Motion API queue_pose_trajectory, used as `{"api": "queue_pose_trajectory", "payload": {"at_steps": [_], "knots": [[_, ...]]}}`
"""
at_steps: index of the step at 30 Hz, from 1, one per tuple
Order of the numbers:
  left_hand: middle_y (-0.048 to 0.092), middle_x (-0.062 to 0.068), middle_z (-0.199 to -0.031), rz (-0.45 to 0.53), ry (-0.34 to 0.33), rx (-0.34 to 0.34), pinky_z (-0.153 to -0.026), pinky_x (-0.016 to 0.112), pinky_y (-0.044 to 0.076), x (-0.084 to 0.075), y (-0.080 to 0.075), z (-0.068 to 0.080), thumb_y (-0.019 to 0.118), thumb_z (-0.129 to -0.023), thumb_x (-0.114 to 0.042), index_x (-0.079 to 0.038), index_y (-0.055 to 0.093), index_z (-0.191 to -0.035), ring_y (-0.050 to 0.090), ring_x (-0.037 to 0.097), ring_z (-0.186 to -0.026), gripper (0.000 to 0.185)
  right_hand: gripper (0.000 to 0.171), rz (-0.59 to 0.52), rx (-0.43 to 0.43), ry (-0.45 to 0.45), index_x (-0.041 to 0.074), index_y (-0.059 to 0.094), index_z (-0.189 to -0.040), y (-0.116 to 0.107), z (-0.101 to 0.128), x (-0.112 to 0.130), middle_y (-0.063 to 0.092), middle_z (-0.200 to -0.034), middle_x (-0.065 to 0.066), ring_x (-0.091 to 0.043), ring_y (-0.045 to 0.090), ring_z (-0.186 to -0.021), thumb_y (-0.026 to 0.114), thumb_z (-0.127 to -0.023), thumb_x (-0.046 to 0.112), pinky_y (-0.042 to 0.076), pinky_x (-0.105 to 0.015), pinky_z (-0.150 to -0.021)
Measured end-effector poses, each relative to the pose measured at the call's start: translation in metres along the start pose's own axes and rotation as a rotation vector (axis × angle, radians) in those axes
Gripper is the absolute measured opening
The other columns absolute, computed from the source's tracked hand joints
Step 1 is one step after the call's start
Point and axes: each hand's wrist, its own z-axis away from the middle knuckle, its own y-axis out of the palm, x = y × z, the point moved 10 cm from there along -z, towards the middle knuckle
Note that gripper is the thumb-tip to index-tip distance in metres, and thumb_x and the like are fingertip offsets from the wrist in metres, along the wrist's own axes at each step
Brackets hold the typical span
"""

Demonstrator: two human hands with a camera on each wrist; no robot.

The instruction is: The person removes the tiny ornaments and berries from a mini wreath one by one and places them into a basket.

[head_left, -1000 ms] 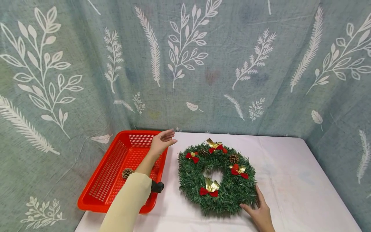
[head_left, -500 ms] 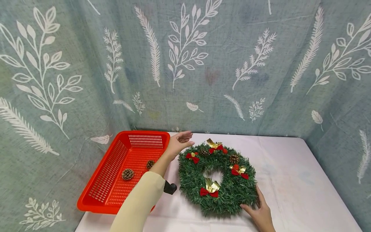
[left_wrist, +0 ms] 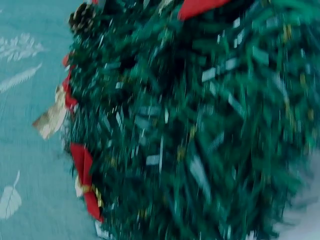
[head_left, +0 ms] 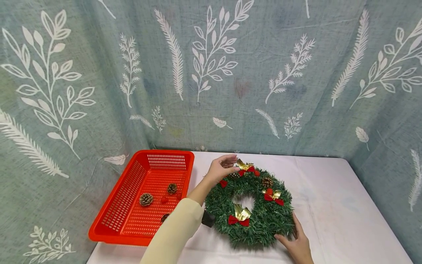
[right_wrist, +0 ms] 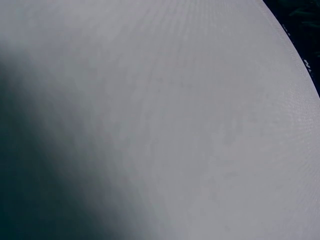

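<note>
A green Christmas wreath (head_left: 260, 225) lies on the white-covered table, trimmed with red-and-gold bows (head_left: 243, 221) and pinecones (head_left: 266, 182). My left hand (head_left: 220, 170) is over its upper left part, fingers loosely bent and fingertips close to the top bow (head_left: 246, 171). Nothing shows in that hand, and it partly covers a red bow (head_left: 223, 183). At the wreath's lower right edge, my right hand (head_left: 298, 245) holds the greenery between thumb and fingers. Blurred greenery fills most of the left wrist view, with a red bow (left_wrist: 86, 182) at its side.
Left of the wreath stands a red plastic basket (head_left: 99, 223). Inside are pinecones (head_left: 146, 199) and small red balls (head_left: 164, 200), partly hidden by my left sleeve (head_left: 176, 231). A patterned curtain (head_left: 211, 73) hangs behind the table. Pale, blurred surface fills most of the right wrist view.
My left hand has moved right, from above the basket's edge to over the wreath's upper left, uncovering more of the basket's contents. The right hand has stayed at the wreath's edge.
</note>
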Motion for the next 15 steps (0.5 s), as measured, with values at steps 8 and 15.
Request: {"api": "queue_pose_trajectory", "payload": {"at_steps": [8, 15], "knots": [[0.055, 0.019, -0.131, -0.009, 0.001, 0.007, -0.096, 0.03, 0.047, 0.029, 0.03, -0.008, 0.07, -0.086, -0.011, -0.007, 0.055, -0.132, 0.053, 0.033, -0.12, 0.048, 0.111, 0.002, 0.008, 0.01, 0.017, 0.003, -0.154, 0.002, -0.001, 0.001, 0.009, -0.155, -0.025, -0.049, 0.018, -0.137, 0.078, -0.076, 0.038, 0.031, -0.055, -0.107], [0.056, 0.017, -0.131, 0.01, -0.035, 0.03, -0.095, 0.029, 0.047, 0.042, 0.061, -0.008, 0.07, -0.086, -0.014, -0.007, 0.055, -0.132, 0.054, 0.03, -0.119, 0.049, 0.113, 0.024, 0.007, 0.024, 0.015, 0.003, -0.154, 0.0, 0.0, 0.0, 0.009, -0.155, -0.026, -0.049, 0.019, -0.137, 0.079, -0.074, 0.039, 0.032, -0.055, -0.107]]}}
